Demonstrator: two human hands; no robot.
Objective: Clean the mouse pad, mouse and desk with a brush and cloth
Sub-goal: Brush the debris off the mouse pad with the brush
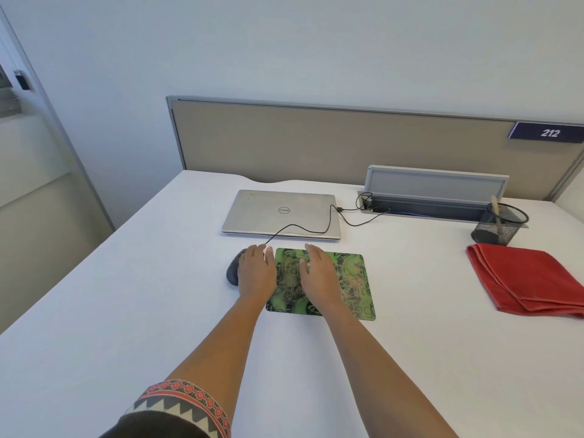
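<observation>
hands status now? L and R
Left hand: open, laid over the dark computer mouse, not gripping.
Right hand: open, flat on the green patterned mouse pad, holding nothing.

desk [126, 279] white | on it: laptop [281, 213]; mouse pad [354, 279]; mouse [232, 273]; cloth [531, 279]; pen cup [499, 227]

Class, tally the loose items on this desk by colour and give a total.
Silver: 1, laptop
Green: 1, mouse pad
Red: 1, cloth
Black: 2, mouse, mesh pen cup
Total: 5
</observation>
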